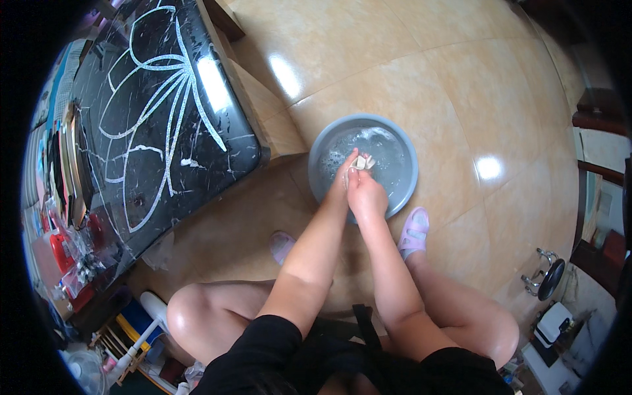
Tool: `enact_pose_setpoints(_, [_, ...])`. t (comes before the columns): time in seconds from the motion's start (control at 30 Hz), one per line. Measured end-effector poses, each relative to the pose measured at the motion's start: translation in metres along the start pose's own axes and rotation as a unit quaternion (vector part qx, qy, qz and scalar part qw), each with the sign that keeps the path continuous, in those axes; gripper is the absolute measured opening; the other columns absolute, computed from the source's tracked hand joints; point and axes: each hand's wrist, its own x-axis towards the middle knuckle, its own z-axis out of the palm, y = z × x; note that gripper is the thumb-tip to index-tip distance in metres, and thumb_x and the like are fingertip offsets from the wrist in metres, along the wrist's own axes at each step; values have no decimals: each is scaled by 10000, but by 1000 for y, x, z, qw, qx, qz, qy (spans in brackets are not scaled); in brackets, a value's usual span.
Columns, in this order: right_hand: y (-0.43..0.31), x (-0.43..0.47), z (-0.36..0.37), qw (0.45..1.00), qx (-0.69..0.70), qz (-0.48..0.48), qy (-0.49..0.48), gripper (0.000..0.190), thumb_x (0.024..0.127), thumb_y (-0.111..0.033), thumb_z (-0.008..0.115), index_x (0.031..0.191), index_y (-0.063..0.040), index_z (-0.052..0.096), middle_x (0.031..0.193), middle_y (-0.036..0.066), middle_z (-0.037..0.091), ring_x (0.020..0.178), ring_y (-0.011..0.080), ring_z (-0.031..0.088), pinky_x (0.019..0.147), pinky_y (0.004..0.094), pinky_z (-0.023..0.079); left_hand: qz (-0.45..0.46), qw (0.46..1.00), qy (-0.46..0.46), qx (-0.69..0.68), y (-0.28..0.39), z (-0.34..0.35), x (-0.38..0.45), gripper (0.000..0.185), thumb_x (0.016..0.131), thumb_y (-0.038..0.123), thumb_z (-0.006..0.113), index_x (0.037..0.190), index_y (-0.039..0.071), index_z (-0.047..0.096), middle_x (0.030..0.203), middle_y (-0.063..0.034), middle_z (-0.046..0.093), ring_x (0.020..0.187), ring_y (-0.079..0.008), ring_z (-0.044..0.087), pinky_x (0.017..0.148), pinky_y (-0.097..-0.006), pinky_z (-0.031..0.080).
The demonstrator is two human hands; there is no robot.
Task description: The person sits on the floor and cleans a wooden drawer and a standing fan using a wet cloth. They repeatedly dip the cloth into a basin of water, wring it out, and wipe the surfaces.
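Note:
A grey plastic basin [411, 170] stands on the floor, with bubbly water [390, 143] in it. Over the water, my two hands press together around a small off-white piece of cloth [363, 162]. My left hand [346, 168] lies along its left side, thumb and fingers partly hidden behind the other hand. Closer to me, my right hand [368, 194] is closed on the cloth's near end. Folds of the cloth stick out beyond my fingers. How much of it sits inside my grip is hidden.
A black marble-patterned table [232, 163] with a rounded corner stands at left, bearing books [69, 168] and plastic bags [91, 252]. My feet in lilac sandals [414, 232] flank the basin's near side. A small black round-topped stool [551, 279] is at right, on the tiled floor [474, 98].

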Motion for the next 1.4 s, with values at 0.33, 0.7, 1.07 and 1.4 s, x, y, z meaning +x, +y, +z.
enact_pose_setpoints(0.33, [77,78,33,997,-21,77,-19,468,991,-405,354,1020,-16,612,929,272,669,899,416,657,818,496,508,128,855,391,315,-36,55,-22,305,983,299,485,1049,28,609,952,-98,629,860,-209,605,762,-364,491])
enact_pose_setpoints(0.7, [105,91,48,989,52,122,-63,633,813,-322,679,1291,4,423,1166,288,601,1019,427,629,895,477,504,285,712,483,422,-18,-8,-15,406,808,71,573,1193,-30,498,929,-115,622,749,-188,597,568,-309,459])
enact_pose_setpoints(1.07, [8,24,-25,993,17,76,-90,512,903,-502,433,937,-83,726,943,216,696,956,402,652,855,468,504,132,956,239,110,-9,32,-2,500,967,506,454,1052,43,622,950,-102,657,854,-254,622,770,-403,508])
enact_pose_setpoints(1.4, [32,65,14,997,-21,73,-20,472,962,-366,377,873,-63,727,885,222,694,874,395,673,799,492,519,40,947,288,135,-28,9,-1,310,977,383,531,958,83,606,895,-70,651,799,-213,622,700,-400,514])
